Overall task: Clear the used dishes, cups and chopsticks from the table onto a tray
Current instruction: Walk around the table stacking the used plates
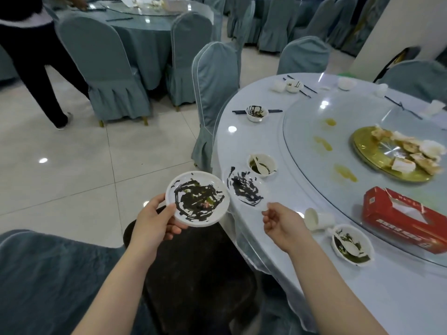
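White smeared plate (197, 199) gripped by the left hand (154, 220); right hand (281, 224) pinches a second plate's (246, 189) rim.

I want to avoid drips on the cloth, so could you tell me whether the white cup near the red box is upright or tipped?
Tipped: the white cup lies on its side on the table, its open mouth facing left.

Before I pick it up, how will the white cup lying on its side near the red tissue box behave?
The white cup looks like thin disposable plastic, so probably light and easy to crush. Lying on its side, it may roll when nudged. It lies close beside a dirty bowl, so a push could knock that.
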The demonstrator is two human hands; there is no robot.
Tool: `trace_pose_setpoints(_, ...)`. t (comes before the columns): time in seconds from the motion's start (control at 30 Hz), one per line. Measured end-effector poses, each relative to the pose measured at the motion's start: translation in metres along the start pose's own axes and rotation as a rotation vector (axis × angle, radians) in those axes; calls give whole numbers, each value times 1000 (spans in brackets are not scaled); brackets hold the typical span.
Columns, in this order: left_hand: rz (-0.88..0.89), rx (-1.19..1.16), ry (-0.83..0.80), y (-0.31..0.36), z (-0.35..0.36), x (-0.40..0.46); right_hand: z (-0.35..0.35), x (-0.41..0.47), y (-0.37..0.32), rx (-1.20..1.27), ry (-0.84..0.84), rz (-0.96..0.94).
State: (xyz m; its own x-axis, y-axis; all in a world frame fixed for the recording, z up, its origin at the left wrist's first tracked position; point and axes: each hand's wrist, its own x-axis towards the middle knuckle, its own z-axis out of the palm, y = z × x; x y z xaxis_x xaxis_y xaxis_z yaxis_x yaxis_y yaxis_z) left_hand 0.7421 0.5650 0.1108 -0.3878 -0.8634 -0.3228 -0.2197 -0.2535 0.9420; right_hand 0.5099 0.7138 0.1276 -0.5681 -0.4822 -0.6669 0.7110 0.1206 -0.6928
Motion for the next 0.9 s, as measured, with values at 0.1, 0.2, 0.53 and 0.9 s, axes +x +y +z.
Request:
trace_pose_setpoints(0.1,24,5,-33,0,-8,-7,21,-22,8,-112,-63,-88)
trace_pose_setpoints(0.2,34,-5,-60,1,-16,-13,36,-37,19,-270,-114,-184)
trace_pose_setpoints(0.53,67,0,-119,2,-41,-30,74,-63,58,-802,-191,-346)
trace_pose_setpoints(0.9,76,4,-157,10,-26,-23,75,-40,49,-716,-192,-437)
